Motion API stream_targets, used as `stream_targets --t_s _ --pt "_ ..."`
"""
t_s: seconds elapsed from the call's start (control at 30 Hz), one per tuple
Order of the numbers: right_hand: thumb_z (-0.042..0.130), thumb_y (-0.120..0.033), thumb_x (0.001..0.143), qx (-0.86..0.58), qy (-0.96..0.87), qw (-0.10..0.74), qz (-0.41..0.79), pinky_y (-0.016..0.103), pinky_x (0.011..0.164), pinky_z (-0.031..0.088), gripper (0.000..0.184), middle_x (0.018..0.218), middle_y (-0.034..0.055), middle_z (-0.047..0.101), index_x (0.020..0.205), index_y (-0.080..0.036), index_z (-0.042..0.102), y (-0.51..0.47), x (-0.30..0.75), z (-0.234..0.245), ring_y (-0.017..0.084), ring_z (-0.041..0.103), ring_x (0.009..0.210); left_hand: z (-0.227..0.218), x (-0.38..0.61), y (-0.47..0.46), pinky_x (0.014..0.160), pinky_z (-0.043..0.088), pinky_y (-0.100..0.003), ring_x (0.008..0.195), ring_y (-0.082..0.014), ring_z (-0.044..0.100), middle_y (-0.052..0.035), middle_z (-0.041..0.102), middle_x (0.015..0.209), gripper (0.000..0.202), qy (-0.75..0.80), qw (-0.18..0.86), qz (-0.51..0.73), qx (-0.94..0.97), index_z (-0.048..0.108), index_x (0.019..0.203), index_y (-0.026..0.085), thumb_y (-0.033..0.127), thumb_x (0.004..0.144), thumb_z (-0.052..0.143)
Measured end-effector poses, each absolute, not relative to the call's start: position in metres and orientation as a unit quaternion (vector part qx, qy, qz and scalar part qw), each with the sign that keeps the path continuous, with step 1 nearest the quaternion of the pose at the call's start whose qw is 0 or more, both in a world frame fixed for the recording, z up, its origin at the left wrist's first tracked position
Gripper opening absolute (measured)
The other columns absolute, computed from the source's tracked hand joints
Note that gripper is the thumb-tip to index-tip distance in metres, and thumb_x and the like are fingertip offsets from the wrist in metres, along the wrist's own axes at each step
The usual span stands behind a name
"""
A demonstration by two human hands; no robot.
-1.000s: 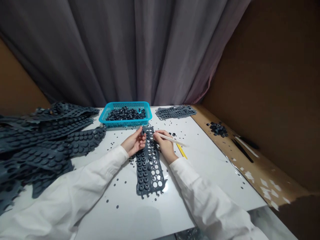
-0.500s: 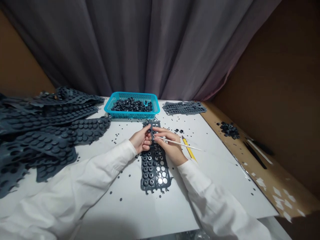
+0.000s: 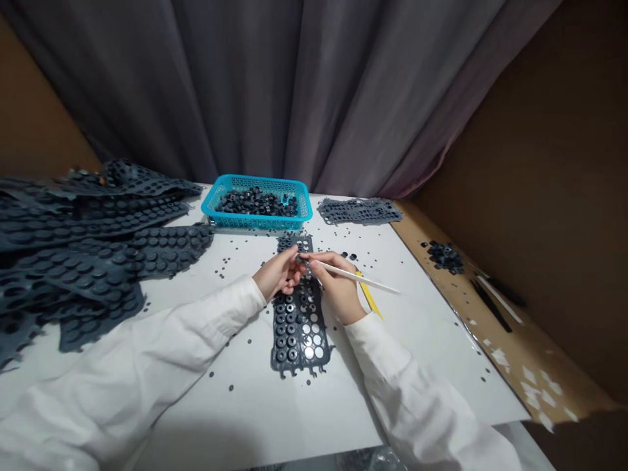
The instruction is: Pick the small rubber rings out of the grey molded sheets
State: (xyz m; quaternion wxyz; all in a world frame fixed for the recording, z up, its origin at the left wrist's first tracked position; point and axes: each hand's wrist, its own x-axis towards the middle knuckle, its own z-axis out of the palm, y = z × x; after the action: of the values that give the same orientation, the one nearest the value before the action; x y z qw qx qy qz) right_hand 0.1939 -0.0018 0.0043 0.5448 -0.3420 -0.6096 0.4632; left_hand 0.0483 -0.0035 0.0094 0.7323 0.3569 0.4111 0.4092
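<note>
I am watching from the head camera, and both hands meet at the centre of the frame over the far half of a dark rubber strip (image 3: pixel 297 333) that lies flat on the white table (image 3: pixel 432 366). The left hand (image 3: pixel 280 275) has its thumb and forefinger pressed together on a small dark ring (image 3: pixel 300 260) just above the strip (whether that ring is already free of the rubber I cannot tell). The right hand (image 3: pixel 336 291) is closed around a thin white stick (image 3: pixel 363 280), gripped like a pen, with its tip right at the ring. Judging by the strip, the work looks partly through: white table shows through empty round holes at its lower right corner and here and there along it, while most of the left-hand rows have rings in them. The blue basket (image 3: pixel 255 222) at upper centre holds a good heap of loose rings, and a flat sheet (image 3: pixel 358 210) to its right looks emptied. A large pile of sheets (image 3: pixel 88 248) at the left of the frame appears full. Small dark bits dot the table around the hands, and a yellow tool (image 3: pixel 370 302) lies just right of the right hand.
</note>
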Motion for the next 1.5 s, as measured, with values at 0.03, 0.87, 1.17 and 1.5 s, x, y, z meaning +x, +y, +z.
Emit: stream_targets --t_s 0.03,0.87,1.17,1.5 --pt "0.069 -0.028 0.076 -0.348 -0.598 0.549 0.469 0.033 0.081 0.053 0.006 0.090 0.0012 0.075 0.079 -0.023 0.068 -0.001 0.194 0.004 0.018 0.069 0.086 0.007 0.047 -0.004 0.032 0.025 -0.015 0.036 -0.0057 0.036 0.0022 0.045 0.050 0.047 0.402 0.720 0.415 0.385 0.053 0.066 0.014 0.058 0.080 0.048" --pt "0.062 -0.025 0.083 -0.313 -0.626 0.560 0.443 0.035 0.088 0.052 0.003 0.097 0.0017 0.073 0.085 -0.023 0.062 -0.009 0.196 0.012 0.017 0.067 0.095 -0.011 0.046 -0.012 0.037 0.025 -0.018 0.040 -0.0055 0.036 0.0046 0.046 0.053 0.045 0.398 0.601 0.472 0.507 0.055 0.075 0.015 0.060 0.075 0.053" --pt "0.064 -0.030 0.083 -0.286 -0.599 0.560 0.495 0.040 0.094 0.049 0.008 0.103 0.0040 0.073 0.082 -0.023 0.062 -0.008 0.199 0.016 0.019 0.066 0.102 -0.005 0.046 -0.015 0.041 0.027 -0.019 0.043 -0.0068 0.038 0.0047 0.048 0.054 0.046 0.382 0.566 0.497 0.534 0.055 0.084 0.015 0.060 0.078 0.052" --pt "0.065 -0.031 0.081 -0.278 -0.611 0.529 0.519 0.041 0.092 0.050 0.011 0.103 0.0047 0.073 0.082 -0.022 0.061 -0.010 0.200 0.018 0.020 0.066 0.101 -0.007 0.046 -0.016 0.046 0.029 -0.022 0.047 -0.0081 0.039 0.0049 0.048 0.054 0.044 0.362 0.524 0.512 0.577 0.055 0.086 0.015 0.058 0.084 0.048"
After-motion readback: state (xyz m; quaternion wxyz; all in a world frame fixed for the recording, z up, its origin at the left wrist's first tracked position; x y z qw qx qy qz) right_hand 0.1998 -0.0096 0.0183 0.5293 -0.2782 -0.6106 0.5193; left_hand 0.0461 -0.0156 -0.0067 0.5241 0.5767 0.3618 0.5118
